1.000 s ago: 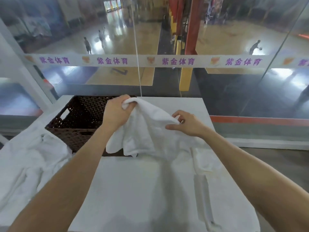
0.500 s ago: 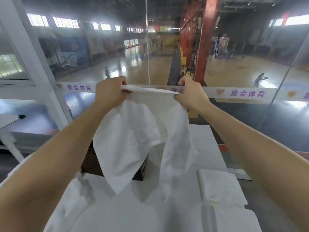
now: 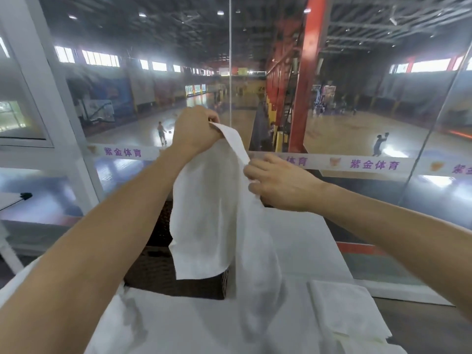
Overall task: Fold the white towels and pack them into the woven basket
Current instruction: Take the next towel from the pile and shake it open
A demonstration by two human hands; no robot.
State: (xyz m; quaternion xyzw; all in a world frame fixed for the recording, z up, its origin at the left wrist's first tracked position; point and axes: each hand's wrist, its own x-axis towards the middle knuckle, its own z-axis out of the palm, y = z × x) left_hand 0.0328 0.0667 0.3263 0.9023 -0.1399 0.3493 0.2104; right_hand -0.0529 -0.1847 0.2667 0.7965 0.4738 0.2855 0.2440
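I hold a white towel [image 3: 212, 215] up in the air in front of me, hanging in long folds down toward the table. My left hand [image 3: 195, 131] pinches its top corner, raised high. My right hand [image 3: 279, 185] grips the towel's upper edge lower down and to the right. The dark brown woven basket [image 3: 163, 272] stands on the white table behind the hanging towel, mostly hidden by it and by my left forearm.
A folded white towel [image 3: 342, 310] lies on the white table [image 3: 301, 241] at the right. More white cloth [image 3: 122, 318] is bunched at the lower left. A glass wall [image 3: 383, 200] looking over a sports hall rises just beyond the table's far edge.
The towel has been lifted off the table and held up. Since half a second ago my right hand has slid down the top edge, so the edge now slopes from left hand to right.
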